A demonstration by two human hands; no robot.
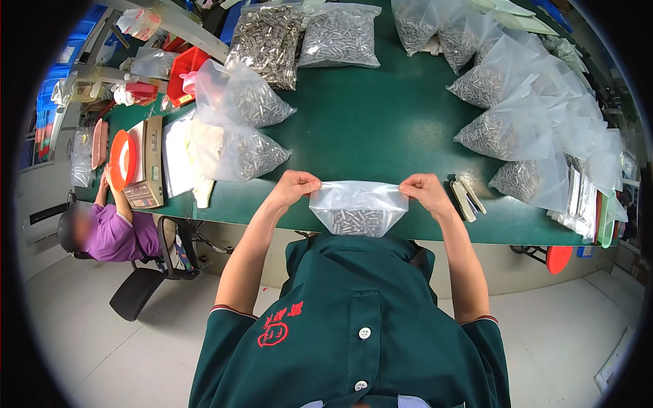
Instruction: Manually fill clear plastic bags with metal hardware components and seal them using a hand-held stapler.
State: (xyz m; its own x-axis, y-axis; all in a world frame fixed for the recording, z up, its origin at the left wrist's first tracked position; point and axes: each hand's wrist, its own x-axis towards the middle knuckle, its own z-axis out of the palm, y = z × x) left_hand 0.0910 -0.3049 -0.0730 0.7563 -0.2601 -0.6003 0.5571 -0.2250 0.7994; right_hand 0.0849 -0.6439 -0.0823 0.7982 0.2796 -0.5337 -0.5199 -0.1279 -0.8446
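A clear plastic bag (359, 216) partly filled with small silvery metal cylinders lies at the front edge of the green table, close to my body. My left hand (296, 188) pinches the upper left corner of the bag between thumb and fingers. At the opposite corner, my right hand (423, 192) pinches it the same way. The bag's top edge is stretched straight between both hands, with the metal parts gathered at the lower end. Just right of my right hand, a stapler (466, 199) rests on the table.
Several filled bags (500, 129) line the right side of the green table (367, 122). Two more bags (255, 153) stand at left, beside a scale (144, 163) with an orange pan. Large bags (340, 35) lie at the back. A person (115, 228) in purple sits far left.
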